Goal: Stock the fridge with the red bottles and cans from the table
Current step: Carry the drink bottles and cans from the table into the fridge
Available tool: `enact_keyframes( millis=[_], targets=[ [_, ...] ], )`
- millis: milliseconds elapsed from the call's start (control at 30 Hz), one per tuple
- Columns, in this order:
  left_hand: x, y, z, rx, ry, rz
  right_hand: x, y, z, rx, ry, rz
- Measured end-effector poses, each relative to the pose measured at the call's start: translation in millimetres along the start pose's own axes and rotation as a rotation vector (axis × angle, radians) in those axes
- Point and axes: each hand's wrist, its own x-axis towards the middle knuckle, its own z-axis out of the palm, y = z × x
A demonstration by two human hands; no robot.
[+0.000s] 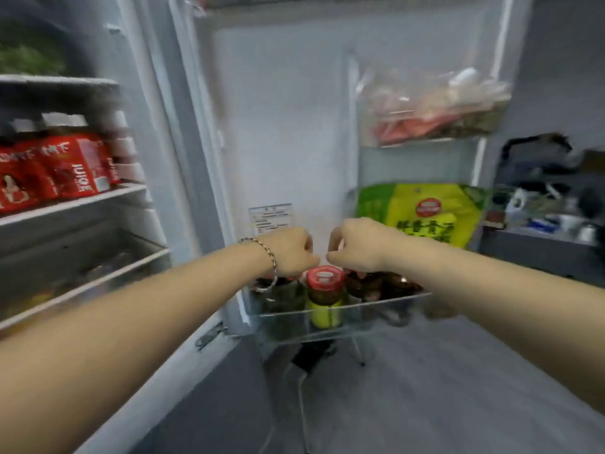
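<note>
The fridge door's bottom bin [343, 309] holds several bottles. A red-capped bottle with a yellow label [325, 296] stands in the middle, with dark bottles [363, 285] to its right and another dark bottle [278, 291] to its left. My left hand [291, 250], with a bracelet on the wrist, hovers just above the left bottle. My right hand [357, 242] hovers above the right ones. Both hands have loosely curled fingers with nothing visible between thumb and fingers. The thumbs nearly meet over the red cap.
Red juice cartons [75, 165] stand on a fridge shelf at left, above a drawer [82, 273]. The door's upper bins hold a yellow-green packet [425, 211] and a clear bag of food [432, 109]. A cluttered counter [550, 217] is at right and grey floor lies below.
</note>
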Motion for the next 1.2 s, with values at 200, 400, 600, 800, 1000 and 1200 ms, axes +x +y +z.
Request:
enact_keyframes(
  millis=[200, 400, 600, 800, 1000, 1200],
  targets=[
    [43.4, 210.0, 59.0, 0.009, -0.029, 0.348, -135.5, 176.0, -22.5, -0.081, 0.001, 0.285],
    [66.1, 431.6, 130.0, 0.103, -0.029, 0.590, -297.9, 332.0, -43.8, -0.219, -0.065, 0.654],
    [68.4, 619.7, 207.2, 0.172, -0.131, 0.870, -447.3, 455.9, -45.5, -0.159, -0.091, 1.042],
    [64.9, 794.8, 249.6, 0.099, -0.182, 1.183, -584.9, 550.4, -54.2, -0.084, -0.084, 1.387],
    [52.9, 975.0, 273.4, -0.047, -0.238, 1.412, -702.9, 622.3, -85.2, -0.030, 0.026, 1.715],
    [12.1, 1122.3, 309.7, -0.116, -0.293, 1.598, -806.6, 686.7, -100.9, -0.052, 0.115, 1.932]
  ],
)
